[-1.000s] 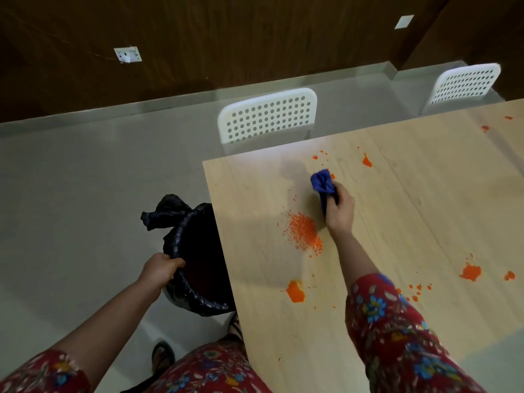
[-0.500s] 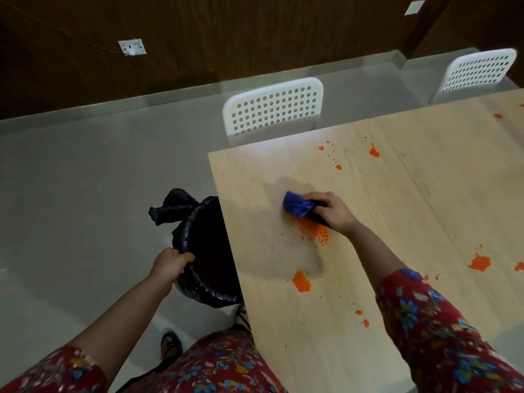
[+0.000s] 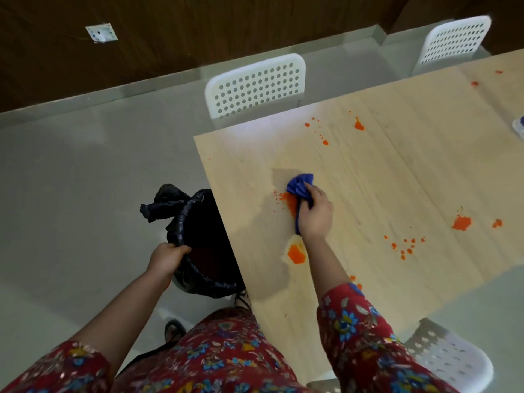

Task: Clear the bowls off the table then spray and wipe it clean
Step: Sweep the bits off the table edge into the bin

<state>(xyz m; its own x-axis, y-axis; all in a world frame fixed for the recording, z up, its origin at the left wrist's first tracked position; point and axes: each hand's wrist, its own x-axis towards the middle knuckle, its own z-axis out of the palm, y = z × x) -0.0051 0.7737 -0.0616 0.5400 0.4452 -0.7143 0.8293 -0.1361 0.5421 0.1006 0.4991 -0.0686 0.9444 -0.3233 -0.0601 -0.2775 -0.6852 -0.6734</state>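
Observation:
My right hand [image 3: 315, 215] grips a crumpled blue cloth [image 3: 299, 186] and presses it on the light wooden table [image 3: 397, 171], right beside a pile of orange crumbs [image 3: 289, 201]. An orange blob [image 3: 295, 253] lies just below that hand. More orange splashes [image 3: 460, 223] dot the table to the right and at the far side. My left hand [image 3: 167, 258] grips the rim of a black-lined bin [image 3: 207, 248] that stands on the floor against the table's left edge. No bowl is in view.
A white perforated chair [image 3: 256, 87] stands at the table's far end, another [image 3: 453, 41] at the far right, and a third [image 3: 450, 361] at the near right. A small pale object [image 3: 519, 126] sits at the table's right edge. Grey floor lies to the left.
My right hand has swept the blue cloth toward the table's left edge, pushing the orange crumbs along into a tighter pile. My left hand has kept its hold on the bin's rim.

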